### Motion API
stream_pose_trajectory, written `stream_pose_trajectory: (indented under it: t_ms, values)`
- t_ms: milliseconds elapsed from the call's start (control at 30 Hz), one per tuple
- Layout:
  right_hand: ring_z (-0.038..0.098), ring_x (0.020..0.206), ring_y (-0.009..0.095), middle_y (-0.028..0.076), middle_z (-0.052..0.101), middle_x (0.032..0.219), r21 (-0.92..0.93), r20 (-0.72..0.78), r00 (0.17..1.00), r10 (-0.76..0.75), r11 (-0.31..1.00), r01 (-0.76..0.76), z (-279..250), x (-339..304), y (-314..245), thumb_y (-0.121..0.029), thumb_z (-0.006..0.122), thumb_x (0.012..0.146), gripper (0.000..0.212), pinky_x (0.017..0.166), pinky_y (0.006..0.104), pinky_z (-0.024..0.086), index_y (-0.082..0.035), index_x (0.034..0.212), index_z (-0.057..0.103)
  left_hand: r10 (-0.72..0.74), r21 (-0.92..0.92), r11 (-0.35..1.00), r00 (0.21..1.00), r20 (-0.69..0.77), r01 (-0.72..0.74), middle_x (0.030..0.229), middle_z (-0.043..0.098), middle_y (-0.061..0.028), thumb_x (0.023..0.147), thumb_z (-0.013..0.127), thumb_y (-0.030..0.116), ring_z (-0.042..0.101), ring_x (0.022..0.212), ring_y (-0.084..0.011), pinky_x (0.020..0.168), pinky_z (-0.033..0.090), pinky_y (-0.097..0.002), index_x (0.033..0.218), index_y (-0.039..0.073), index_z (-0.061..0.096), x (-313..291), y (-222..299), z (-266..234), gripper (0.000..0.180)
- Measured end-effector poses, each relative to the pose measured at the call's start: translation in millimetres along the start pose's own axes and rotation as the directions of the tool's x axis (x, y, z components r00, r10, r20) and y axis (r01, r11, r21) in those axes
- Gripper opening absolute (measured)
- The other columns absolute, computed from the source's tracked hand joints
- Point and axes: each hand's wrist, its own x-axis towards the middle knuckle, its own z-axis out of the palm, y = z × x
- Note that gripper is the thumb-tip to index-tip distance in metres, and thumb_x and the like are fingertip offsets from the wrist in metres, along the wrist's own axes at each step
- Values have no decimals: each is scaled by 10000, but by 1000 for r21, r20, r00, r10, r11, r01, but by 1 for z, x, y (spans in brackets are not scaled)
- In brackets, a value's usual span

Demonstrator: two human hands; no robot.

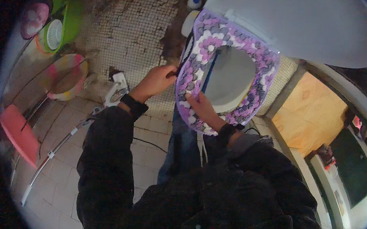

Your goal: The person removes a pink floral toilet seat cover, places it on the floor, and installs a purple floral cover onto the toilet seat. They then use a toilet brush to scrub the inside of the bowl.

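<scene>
A padded toilet seat cover, purple, white and grey in a flower pattern with a lilac border, lies over the seat of a toilet. The toilet bowl shows through its opening. At the cover's left edge, my left hand has its fingers closed in a pinch at the rim; the fingertips are partly hidden. My right hand reaches over the front left part, thumb on the padding and fingers at the inner edge, gripping the cover. The toilet lid stands raised behind.
Bottles stand beside the toilet at the far side. On the left are a green basket, a patterned basin, a pink plastic piece and a metal pole. A white fitting sits near my left wrist.
</scene>
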Motion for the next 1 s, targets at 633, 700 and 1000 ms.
stream_pose_trajectory:
  t_ms: [633, 700, 1000]
  values:
    - [613, 881, 387, 239, 620, 911, -90, -104, 994, 46, 994, -55, -20, 13, 1, -532, 495, 887, 563, 752, 465, 454, -27, 1130, 439, 396, 327, 888, 899, -188, -322, 823, 561, -107, 800, 636, 117, 582, 787, -312, 657, 481, -379, 866, 42, 544, 99, -2, -15, 136]
    - [604, 874, 450, 290, 609, 883, -74, -82, 997, -7, 997, 1, -21, 15, 5, -573, 468, 883, 610, 741, 504, 454, -11, 1114, 408, 340, 225, 934, 888, -309, -279, 844, 579, -113, 816, 623, 118, 590, 798, -322, 673, 483, -387, 887, 38, 547, 138, 6, -22, 131]
    - [564, 828, 237, 131, 555, 914, 64, -321, 921, -222, 965, 254, -55, 22, 12, -317, 551, 923, 385, 727, 371, 469, -39, 1176, 467, -45, -235, 968, 850, -525, -93, 958, 637, -121, 864, 621, 233, 598, 859, -185, 781, 467, -308, 1086, 4, 586, 234, 36, -29, 321]
